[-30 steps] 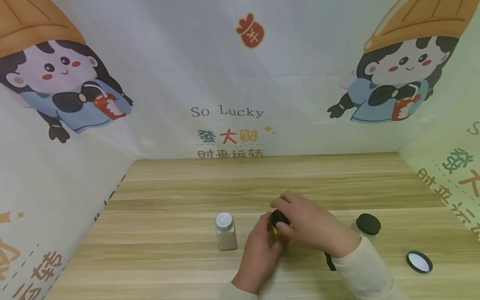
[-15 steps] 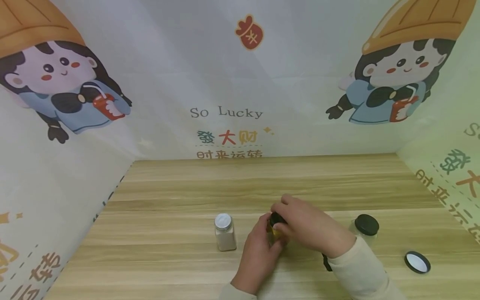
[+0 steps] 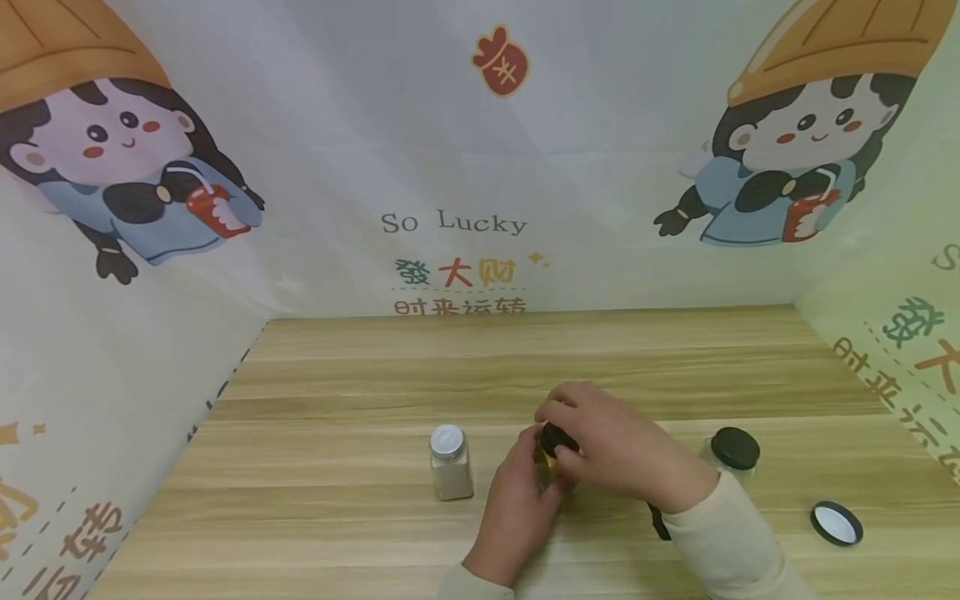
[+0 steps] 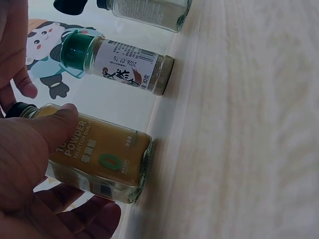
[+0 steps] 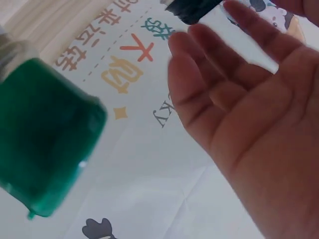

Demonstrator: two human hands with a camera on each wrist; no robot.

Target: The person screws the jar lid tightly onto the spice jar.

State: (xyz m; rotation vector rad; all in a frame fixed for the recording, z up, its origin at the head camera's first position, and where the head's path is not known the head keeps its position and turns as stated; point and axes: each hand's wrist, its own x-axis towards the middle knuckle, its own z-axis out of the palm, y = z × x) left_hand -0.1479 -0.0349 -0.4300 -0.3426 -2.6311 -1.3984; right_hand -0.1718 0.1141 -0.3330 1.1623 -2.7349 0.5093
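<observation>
My left hand (image 3: 517, 508) grips a square glass spice jar (image 4: 109, 159) of yellow-brown powder, thumb across its "POWDER" label and fingers around the far side. The jar stands upright with its base at the tabletop. Over it, my right hand (image 3: 615, 437) pinches the jar's black cap (image 3: 557, 437) between thumb and fingers. In the right wrist view the fingertips (image 5: 179, 45) are right at this cap. Much of the jar is hidden by both hands in the head view.
Left of the hands stands a silver-topped jar (image 3: 452, 467) of pale powder. A green-capped shaker bottle (image 4: 122, 64) appears in the left wrist view. To the right are a black-lidded clear jar (image 3: 735, 450) and a loose, upturned black lid (image 3: 836, 523). Printed cloth walls (image 3: 337, 167) surround the table.
My right hand's fingers have shifted slightly around the black cap. The left hand keeps its grip on the spice jar, and the other containers have not moved.
</observation>
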